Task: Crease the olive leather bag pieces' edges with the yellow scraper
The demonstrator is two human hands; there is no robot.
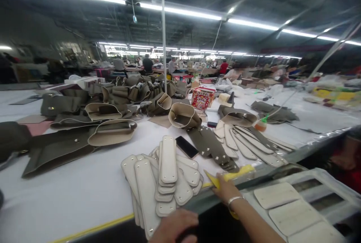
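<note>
My left hand [175, 226] is at the bottom middle, in front of the table edge and close to the stacked pale straps. Its fingers are curled round; something dark shows between thumb and forefinger, but I cannot make out what. My right hand [227, 189], with a bracelet at the wrist, is at the table's front edge. Its fingers are closed on a thin yellow strip [211, 178], whose pointed end sticks out to the left. Several pale straps [169, 156] with metal studs lie in an overlapping pile just beyond my hands. A phone [186, 147] lies behind them.
Olive-brown bag bodies [113, 133] cover the back left. Studded dark pieces [210, 143] and more pale straps [254, 145] lie to the right. A pale rack [307, 179] holding pale panels [278, 195] stands at lower right. People work in the background.
</note>
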